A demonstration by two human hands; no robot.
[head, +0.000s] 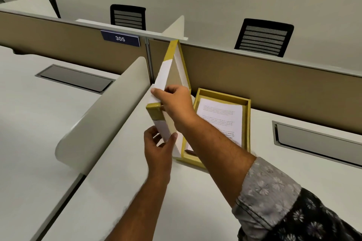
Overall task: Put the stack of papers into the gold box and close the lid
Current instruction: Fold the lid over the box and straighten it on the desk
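Observation:
The gold box point(247, 123) lies open on the white desk, right of centre. A stack of printed papers point(219, 121) rests inside it, partly hidden by my right forearm. The gold-and-white lid point(166, 76) stands nearly on edge, just left of the box, its hollow inner side turned toward the box. My right hand point(174, 101) grips the lid's upper near edge. My left hand point(158, 148) pinches the lid's lower corner from below. Both hands hold the lid above the desk.
A curved white divider point(101, 115) stands left of the lid. A tan partition point(274, 84) with a "305" sign point(120, 38) runs behind the box. Grey cable hatches point(317, 143) point(75, 78) sit in the desks. Black chairs point(264, 37) stand beyond.

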